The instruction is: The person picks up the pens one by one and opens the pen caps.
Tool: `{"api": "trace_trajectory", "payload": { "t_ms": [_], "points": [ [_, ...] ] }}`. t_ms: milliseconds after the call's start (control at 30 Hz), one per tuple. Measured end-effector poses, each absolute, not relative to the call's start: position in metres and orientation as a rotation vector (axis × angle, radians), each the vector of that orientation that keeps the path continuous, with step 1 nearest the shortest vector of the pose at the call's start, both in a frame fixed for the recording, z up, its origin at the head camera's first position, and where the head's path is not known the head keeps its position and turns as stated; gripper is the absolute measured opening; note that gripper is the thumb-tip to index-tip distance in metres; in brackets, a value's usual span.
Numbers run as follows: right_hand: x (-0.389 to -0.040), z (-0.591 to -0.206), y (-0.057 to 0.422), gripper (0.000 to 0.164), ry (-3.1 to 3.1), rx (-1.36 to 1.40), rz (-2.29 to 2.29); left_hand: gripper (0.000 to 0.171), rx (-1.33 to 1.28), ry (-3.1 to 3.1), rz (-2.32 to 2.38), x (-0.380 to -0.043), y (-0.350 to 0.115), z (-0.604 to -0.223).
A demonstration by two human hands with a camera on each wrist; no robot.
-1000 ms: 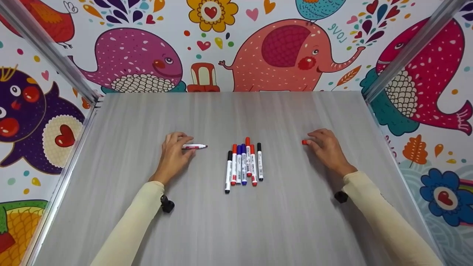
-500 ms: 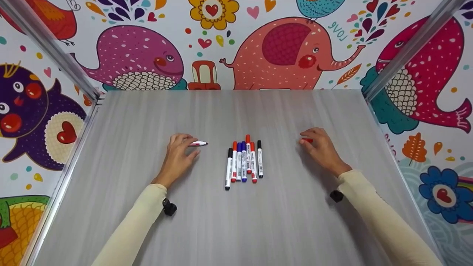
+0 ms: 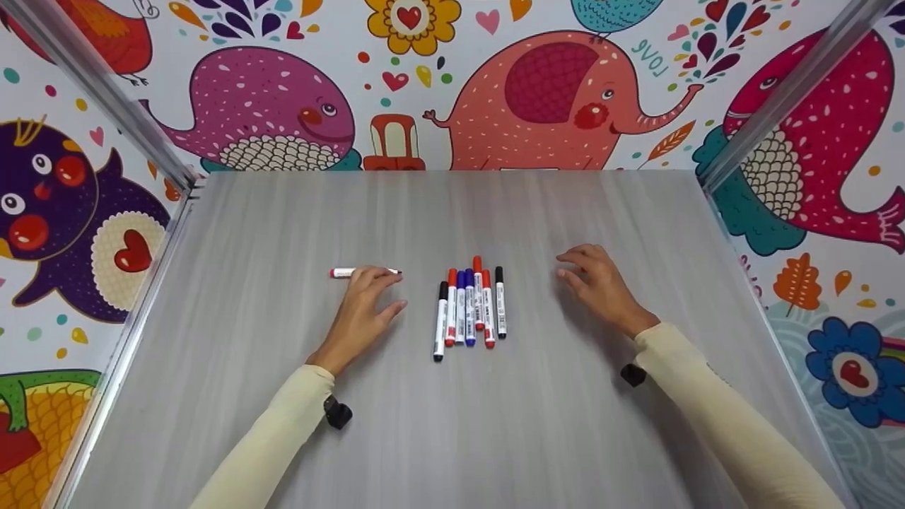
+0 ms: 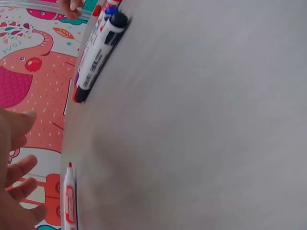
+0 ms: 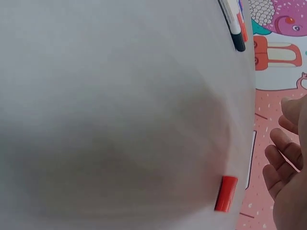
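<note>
An uncapped red marker point(image 3: 341, 273) lies sideways on the left part of the table, its red tip pointing right. Over it hovers my left hand point(image 3: 362, 314), fingers loosely bent; in the left wrist view they stand apart from the marker point(image 4: 70, 201). On the right, my right hand point(image 3: 604, 290) is above the table with its fingers relaxed and nothing between them. A red marker cap point(image 5: 226, 193) rests on the table near that hand in the right wrist view; in the head view the hand hides it.
Several capped markers point(image 3: 470, 311) in black, red and blue lie side by side in the middle of the grey table point(image 3: 452, 424), between the hands. A patterned wall point(image 3: 396, 92) stands behind it, with metal rails point(image 3: 792, 99) at the corners.
My left hand has let go of the uncapped marker and shifted right and nearer. My right hand has released the red cap and moved a little left.
</note>
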State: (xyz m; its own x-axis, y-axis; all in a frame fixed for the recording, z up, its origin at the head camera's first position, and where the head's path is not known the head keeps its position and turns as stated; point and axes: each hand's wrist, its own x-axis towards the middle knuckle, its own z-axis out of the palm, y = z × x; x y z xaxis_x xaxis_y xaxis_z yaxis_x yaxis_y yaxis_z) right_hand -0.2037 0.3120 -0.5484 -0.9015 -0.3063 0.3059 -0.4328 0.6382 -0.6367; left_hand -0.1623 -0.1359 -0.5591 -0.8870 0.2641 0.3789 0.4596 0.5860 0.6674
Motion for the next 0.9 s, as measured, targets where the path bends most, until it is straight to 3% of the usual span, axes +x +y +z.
{"api": "trace_trajectory", "payload": {
  "t_ms": [900],
  "points": [
    [-0.203, -0.554, 0.249, 0.027, -2.733, 0.748, 1.159, 0.046, -0.630, -2.619, -1.329, -0.124, -0.099, -0.575]
  ]
}}
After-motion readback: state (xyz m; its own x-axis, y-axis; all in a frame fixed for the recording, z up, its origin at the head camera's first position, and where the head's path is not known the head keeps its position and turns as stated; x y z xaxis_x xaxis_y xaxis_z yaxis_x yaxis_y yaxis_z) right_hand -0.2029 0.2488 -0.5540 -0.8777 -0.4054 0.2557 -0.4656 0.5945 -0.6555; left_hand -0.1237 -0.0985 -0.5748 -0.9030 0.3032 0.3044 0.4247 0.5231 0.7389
